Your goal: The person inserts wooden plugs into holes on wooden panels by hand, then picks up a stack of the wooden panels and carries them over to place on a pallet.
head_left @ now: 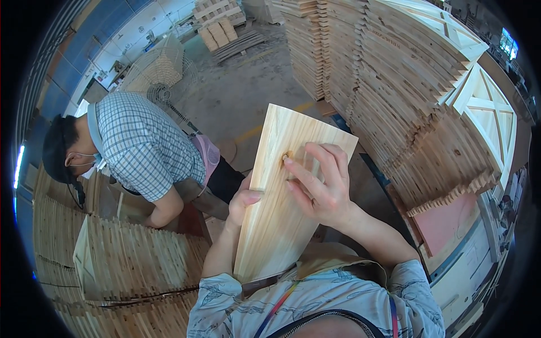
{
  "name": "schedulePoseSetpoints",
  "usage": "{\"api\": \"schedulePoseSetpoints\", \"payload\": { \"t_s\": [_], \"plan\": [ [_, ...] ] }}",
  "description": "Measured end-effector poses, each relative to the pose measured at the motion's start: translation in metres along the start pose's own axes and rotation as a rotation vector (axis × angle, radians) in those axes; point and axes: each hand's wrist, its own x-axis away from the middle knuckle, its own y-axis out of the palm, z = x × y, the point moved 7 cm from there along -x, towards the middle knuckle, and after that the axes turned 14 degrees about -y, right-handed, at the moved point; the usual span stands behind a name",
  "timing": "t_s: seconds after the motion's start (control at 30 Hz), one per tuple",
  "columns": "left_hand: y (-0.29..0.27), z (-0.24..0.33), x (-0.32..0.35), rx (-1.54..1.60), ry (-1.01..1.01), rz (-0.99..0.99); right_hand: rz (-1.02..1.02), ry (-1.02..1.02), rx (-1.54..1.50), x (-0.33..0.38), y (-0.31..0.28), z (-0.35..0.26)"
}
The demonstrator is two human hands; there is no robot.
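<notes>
A pale wooden board [282, 208] stands tilted up in front of my chest, its lower end close to my body. My left hand [243, 201] grips its left edge, thumb on the front face and the other fingers hidden behind. On the upper part of the face is a small brown knot [286, 155]. My right hand [324, 188] is over the board with its fingers bent and apart, one fingertip touching the knot's lower edge. I see nothing held in that hand.
Tall stacks of wooden panels [389, 73] rise at the right, with cross-braced frames [489, 112] on top. A co-worker in a checked shirt [129, 138] bends over more stacked panels [141, 259] at the left. A floor fan [159, 93] and pallets [239, 48] stand farther back.
</notes>
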Motion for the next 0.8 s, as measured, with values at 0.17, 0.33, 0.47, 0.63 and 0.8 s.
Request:
{"api": "schedulePoseSetpoints", "payload": {
  "t_s": [0.17, 0.33, 0.47, 0.63, 0.8],
  "plan": [
    [0.007, 0.003, 0.001, -0.063, 0.021, 0.011, 0.0, 0.016, -0.018, -0.01, -0.006, 0.0],
    [0.004, 0.002, 0.0, -0.054, -0.004, -0.004, -0.004, 0.019, -0.018, -0.011, -0.003, 0.003],
    [0.008, 0.001, 0.0, -0.063, -0.04, -0.004, -0.022, 0.042, -0.046, -0.011, -0.004, 0.004],
    [0.022, 0.0, -0.004, -0.068, -0.051, -0.052, -0.028, 0.102, -0.103, -0.014, -0.01, 0.006],
    [0.035, 0.003, -0.002, -0.177, 0.047, 0.01, -0.027, 0.191, -0.204, -0.004, -0.012, 0.015]
  ]
}}
